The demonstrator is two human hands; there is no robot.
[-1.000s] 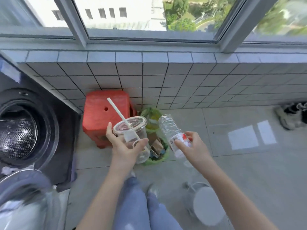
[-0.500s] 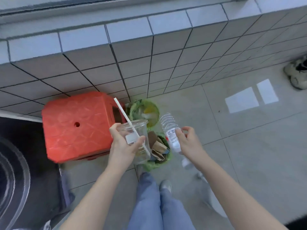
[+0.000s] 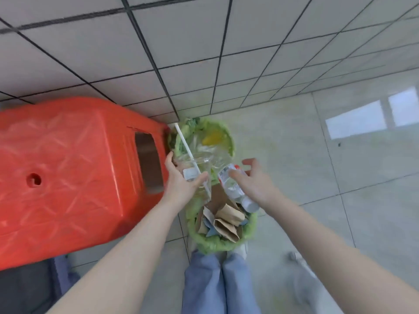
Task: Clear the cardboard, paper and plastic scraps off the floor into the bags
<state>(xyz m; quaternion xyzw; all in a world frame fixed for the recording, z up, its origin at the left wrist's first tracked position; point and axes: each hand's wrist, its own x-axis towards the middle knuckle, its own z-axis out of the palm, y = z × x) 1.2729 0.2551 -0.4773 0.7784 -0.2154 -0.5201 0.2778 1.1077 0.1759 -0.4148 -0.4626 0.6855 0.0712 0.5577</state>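
My left hand (image 3: 181,184) grips the clear plastic cup (image 3: 195,171) with white straw (image 3: 184,143); its white sticker is unreadable. Right hand (image 3: 254,184), fingers spread, barely touches the clear red-labelled bottle (image 3: 233,186), print illegible. Both over the green bags (image 3: 217,243); open floor (image 3: 317,168) rightward.

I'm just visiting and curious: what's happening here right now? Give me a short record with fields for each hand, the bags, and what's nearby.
left hand: grips a clear plastic cup with a white straw
right hand: fingers spread, a clear plastic water bottle tilted just beneath it, over the bags
near green bag: holds folded brown cardboard pieces
far green bag: holds leafy scraps and something yellow
nearby: red plastic stool left of the bags, against the tiled wall
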